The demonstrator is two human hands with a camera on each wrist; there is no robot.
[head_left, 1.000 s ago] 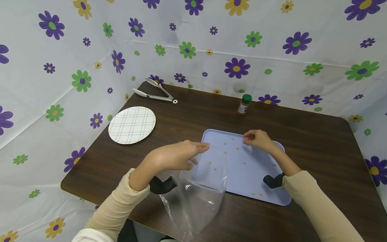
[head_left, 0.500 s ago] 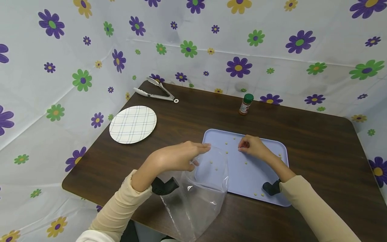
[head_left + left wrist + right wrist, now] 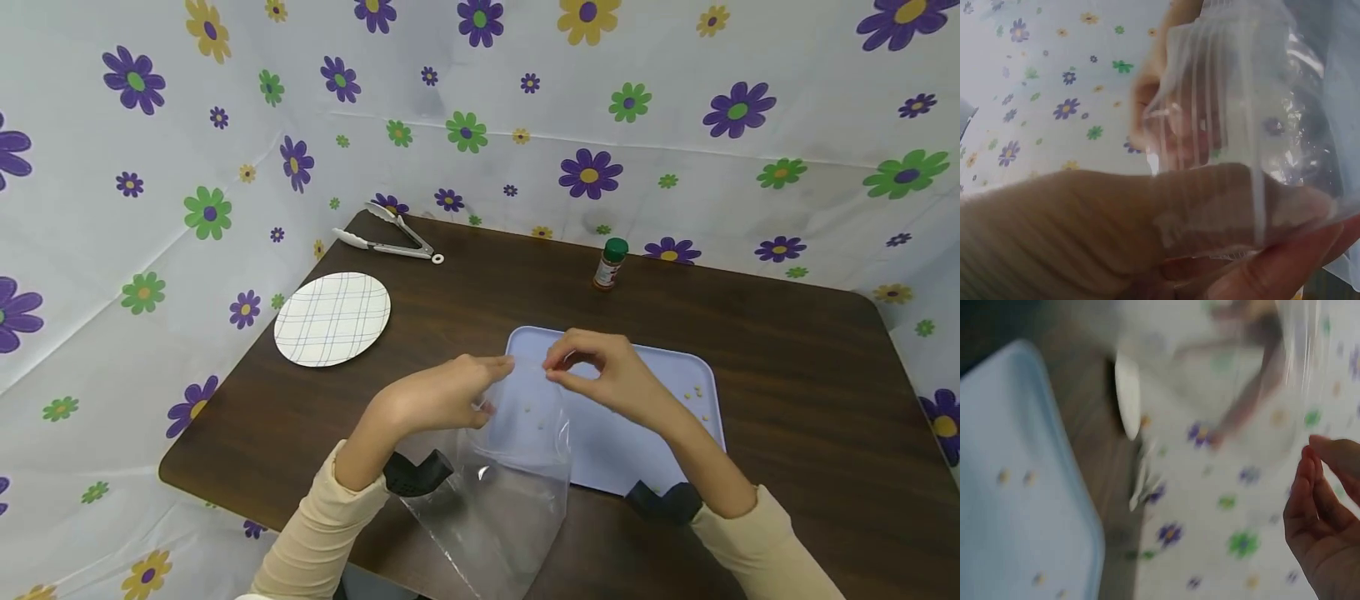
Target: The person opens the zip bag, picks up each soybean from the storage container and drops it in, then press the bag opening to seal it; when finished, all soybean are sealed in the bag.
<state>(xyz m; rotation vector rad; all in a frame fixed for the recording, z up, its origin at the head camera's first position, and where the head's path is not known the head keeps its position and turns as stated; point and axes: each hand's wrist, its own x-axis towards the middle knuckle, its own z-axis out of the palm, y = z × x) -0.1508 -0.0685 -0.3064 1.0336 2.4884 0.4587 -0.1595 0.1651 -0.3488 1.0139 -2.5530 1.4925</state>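
Note:
My left hand (image 3: pixel 442 396) pinches the rim of a clear zip bag (image 3: pixel 513 517). In the left wrist view its thumb lies behind the clear plastic, with fingers outside. The bag hangs down over the near left part of a lavender tray (image 3: pixel 701 367). Beside the bag's mouth, my right hand (image 3: pixel 615 379) is raised above the tray, thumb and fingertips pressed together. Whatever small piece lies between those tips is hidden. Several small yellow pieces (image 3: pixel 1029 477) lie scattered on the tray, and some are covered by the right hand and arm.
A seasoning jar (image 3: pixel 609 267) with a green lid stands behind the tray. At the left lies a white checked plate (image 3: pixel 332 319), with metal tongs (image 3: pixel 405 244) beyond it. Flowered sheeting (image 3: pixel 525 108) hangs along the table's back and left edges.
My right hand dipped to the tray with fingertips at a small yellow piece, then rose and moved left to the bag's mouth. The left hand keeps holding the bag in nearly the same place.

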